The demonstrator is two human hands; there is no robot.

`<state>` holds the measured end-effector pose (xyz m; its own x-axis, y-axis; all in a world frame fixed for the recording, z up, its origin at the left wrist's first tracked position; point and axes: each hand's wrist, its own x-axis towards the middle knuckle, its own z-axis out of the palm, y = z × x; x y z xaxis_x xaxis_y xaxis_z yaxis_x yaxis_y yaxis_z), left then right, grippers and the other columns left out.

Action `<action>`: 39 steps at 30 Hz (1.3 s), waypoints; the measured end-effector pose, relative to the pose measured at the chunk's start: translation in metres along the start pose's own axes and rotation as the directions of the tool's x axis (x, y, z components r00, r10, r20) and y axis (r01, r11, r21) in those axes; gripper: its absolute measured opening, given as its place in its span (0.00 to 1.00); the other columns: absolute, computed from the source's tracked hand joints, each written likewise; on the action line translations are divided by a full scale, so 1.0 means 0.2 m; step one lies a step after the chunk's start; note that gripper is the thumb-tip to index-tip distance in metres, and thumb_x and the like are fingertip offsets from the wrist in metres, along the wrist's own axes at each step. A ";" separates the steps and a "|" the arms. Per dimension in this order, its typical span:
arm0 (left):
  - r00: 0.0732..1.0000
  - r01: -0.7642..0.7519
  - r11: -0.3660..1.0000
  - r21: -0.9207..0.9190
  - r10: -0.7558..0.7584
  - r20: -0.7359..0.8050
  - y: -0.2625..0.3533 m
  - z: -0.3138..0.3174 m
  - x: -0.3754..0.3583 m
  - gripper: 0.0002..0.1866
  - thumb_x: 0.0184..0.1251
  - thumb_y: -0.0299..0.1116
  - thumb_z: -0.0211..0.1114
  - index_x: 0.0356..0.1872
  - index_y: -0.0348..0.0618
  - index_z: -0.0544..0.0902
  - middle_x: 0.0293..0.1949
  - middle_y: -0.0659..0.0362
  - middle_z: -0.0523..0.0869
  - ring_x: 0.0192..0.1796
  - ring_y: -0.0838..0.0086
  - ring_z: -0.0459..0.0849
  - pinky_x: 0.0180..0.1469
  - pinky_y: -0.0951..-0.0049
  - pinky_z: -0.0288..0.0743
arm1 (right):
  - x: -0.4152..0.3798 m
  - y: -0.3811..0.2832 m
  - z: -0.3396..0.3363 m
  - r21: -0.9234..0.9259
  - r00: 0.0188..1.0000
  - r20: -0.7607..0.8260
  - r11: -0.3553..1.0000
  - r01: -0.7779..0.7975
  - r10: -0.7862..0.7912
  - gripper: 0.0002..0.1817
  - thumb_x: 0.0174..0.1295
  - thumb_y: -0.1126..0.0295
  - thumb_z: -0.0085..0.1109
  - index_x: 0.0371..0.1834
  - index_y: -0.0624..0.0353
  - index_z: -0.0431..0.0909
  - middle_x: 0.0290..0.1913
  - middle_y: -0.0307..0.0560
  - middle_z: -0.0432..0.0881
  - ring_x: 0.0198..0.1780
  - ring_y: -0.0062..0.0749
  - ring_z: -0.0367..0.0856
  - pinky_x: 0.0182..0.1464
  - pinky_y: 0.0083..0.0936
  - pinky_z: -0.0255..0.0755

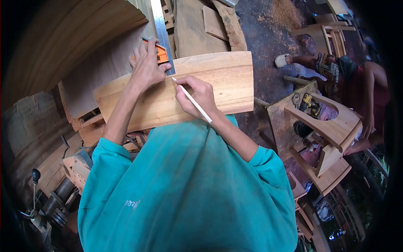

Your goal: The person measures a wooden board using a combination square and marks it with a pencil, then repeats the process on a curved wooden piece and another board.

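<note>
A curved-edge wooden board (226,82) lies across the front of the bench, close to my body. My left hand (147,67) grips the orange head of a combination square (162,53), whose metal blade runs away from me and ends over the board's far edge. In my right hand (197,95) is a pale pencil (195,105), pinched between thumb and fingers. The pencil's tip is at the board beside the end of the blade. My left palm hides part of the square's head.
Rough planks (195,29) lie beyond the board. A large wooden panel (71,38) looms at upper left. To the right, a person (373,92) handles a wooden chair frame (323,122) near a yellow drill (310,105). Machine parts (58,206) stand at lower left; sawdust (287,14) covers some floor.
</note>
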<state>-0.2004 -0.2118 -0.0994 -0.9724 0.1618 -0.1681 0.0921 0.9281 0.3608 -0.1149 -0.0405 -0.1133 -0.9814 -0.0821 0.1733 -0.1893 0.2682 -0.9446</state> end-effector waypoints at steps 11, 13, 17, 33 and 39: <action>0.998 0.010 0.998 0.059 -0.007 -0.062 0.02 0.01 -0.01 0.43 0.49 0.37 0.76 0.67 0.49 0.62 0.56 0.50 0.72 0.59 0.53 0.68 0.59 0.44 0.55 | 0.01 0.00 0.02 -0.046 0.998 -0.030 0.998 0.045 -0.046 0.07 0.53 0.76 0.63 0.35 0.63 0.82 0.28 0.52 0.84 0.30 0.38 0.86 0.34 0.29 0.78; 0.998 0.020 0.997 0.080 -0.015 -0.064 0.02 0.02 -0.01 0.43 0.49 0.37 0.76 0.67 0.49 0.62 0.56 0.50 0.72 0.60 0.53 0.68 0.59 0.44 0.55 | 0.01 0.00 0.02 -0.064 0.998 -0.024 0.997 0.048 -0.050 0.07 0.53 0.76 0.63 0.35 0.63 0.82 0.29 0.52 0.84 0.30 0.38 0.86 0.34 0.28 0.78; 0.998 0.028 0.996 0.086 -0.024 -0.052 0.03 0.01 -0.01 0.43 0.50 0.37 0.76 0.67 0.49 0.61 0.56 0.50 0.72 0.60 0.54 0.68 0.59 0.44 0.55 | 0.02 0.00 0.01 -0.119 0.999 0.010 0.992 0.047 -0.047 0.07 0.52 0.74 0.63 0.35 0.62 0.82 0.29 0.52 0.84 0.30 0.38 0.86 0.33 0.29 0.78; 0.999 0.037 0.999 0.035 -0.038 0.021 0.02 0.00 -0.01 0.44 0.50 0.40 0.76 0.66 0.46 0.60 0.60 0.45 0.67 0.64 0.50 0.62 0.59 0.34 0.50 | 0.04 0.03 0.03 -0.097 0.999 0.005 0.994 0.054 -0.054 0.05 0.50 0.75 0.62 0.30 0.59 0.82 0.26 0.51 0.82 0.29 0.44 0.83 0.36 0.36 0.76; 0.999 0.049 0.998 0.044 -0.050 0.013 0.02 0.00 0.00 0.44 0.49 0.41 0.76 0.66 0.47 0.60 0.59 0.46 0.68 0.64 0.50 0.62 0.60 0.33 0.50 | 0.04 0.04 0.03 -0.057 0.999 -0.020 0.998 0.038 -0.039 0.04 0.49 0.75 0.62 0.30 0.60 0.81 0.25 0.50 0.82 0.29 0.45 0.82 0.36 0.37 0.74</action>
<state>-0.1996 -0.2079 -0.0984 -0.9728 0.1197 -0.1982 0.0532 0.9487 0.3116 -0.1249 -0.0437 -0.1218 -0.9737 -0.0733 0.2158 -0.2279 0.3189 -0.9200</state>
